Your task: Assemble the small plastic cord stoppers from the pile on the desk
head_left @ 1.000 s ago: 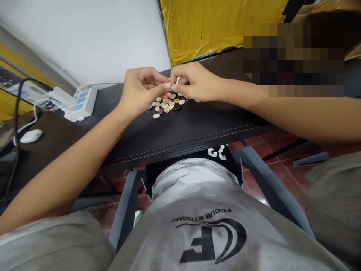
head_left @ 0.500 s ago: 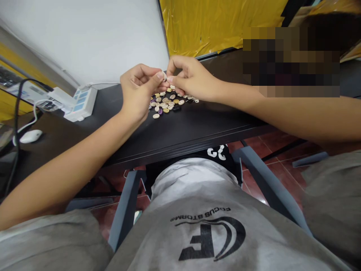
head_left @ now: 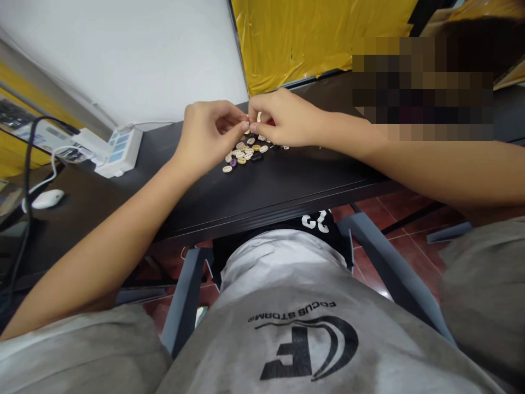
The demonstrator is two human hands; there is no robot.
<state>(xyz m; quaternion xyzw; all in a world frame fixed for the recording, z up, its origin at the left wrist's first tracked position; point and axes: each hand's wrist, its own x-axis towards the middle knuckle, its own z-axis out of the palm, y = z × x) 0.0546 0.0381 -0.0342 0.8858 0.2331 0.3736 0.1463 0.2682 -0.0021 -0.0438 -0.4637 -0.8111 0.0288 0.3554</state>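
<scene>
Several small oval buttons (head_left: 241,154), cream, yellow, purple and black, lie in a loose pile on the dark table (head_left: 262,183). Over the left side of the pile is my left hand (head_left: 209,134), its thumb and fingers pinched at a small pale piece near the fingertips. My right hand (head_left: 283,117) meets it from the right with thumb and index finger pressed together. What the right fingertips hold is too small to make out. Both hands' fingertips nearly touch, and they hide the back of the pile.
A white power strip (head_left: 121,150) with plugs and cables stands at the left, near a white mouse (head_left: 48,198). Behind are a white wall and a yellow covering (head_left: 320,38). A blurred person (head_left: 471,54) is at the right.
Both hands have come down slightly closer to the pile. The left hand has moved a little right and covers more buttons; the pale piece between the fingertips shows less.
</scene>
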